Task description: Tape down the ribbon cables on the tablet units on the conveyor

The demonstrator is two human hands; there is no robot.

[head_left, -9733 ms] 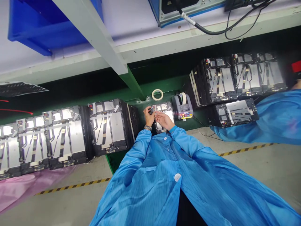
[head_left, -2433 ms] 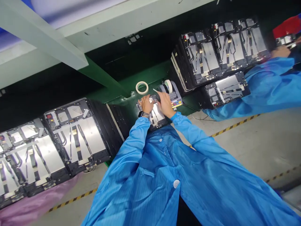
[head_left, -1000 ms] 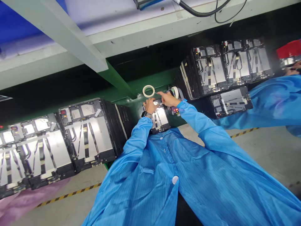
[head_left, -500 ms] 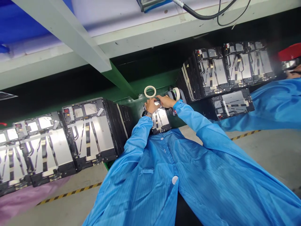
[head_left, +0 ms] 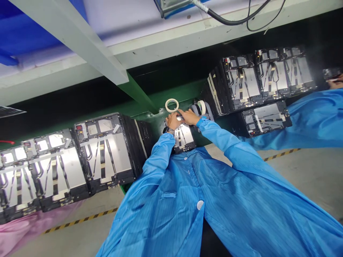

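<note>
In front of my body lies a flat electronic panel, black-framed with a silver plate and dark flat cables. My left hand, with a dark watch on the wrist, bends over the panel's upper left end. From the right, my right hand reaches over the same end, its fingers curled close to the left ones. Whatever small thing the fingertips pinch there is too small to make out. Just beyond the hands lies a roll of cream tape. A second tape roll stands in a grey tape dispenser beside my right wrist.
Stacks of similar panels stand at the left, and more stacks at the right. One panel lies nearer a co-worker's blue sleeve. A pale beam crosses above, with a black cable over it.
My hands stay at the panel's upper end with only slight finger movement. The view has shifted slightly. At far right, a red thing near the co-worker's hand has gone from sight.
</note>
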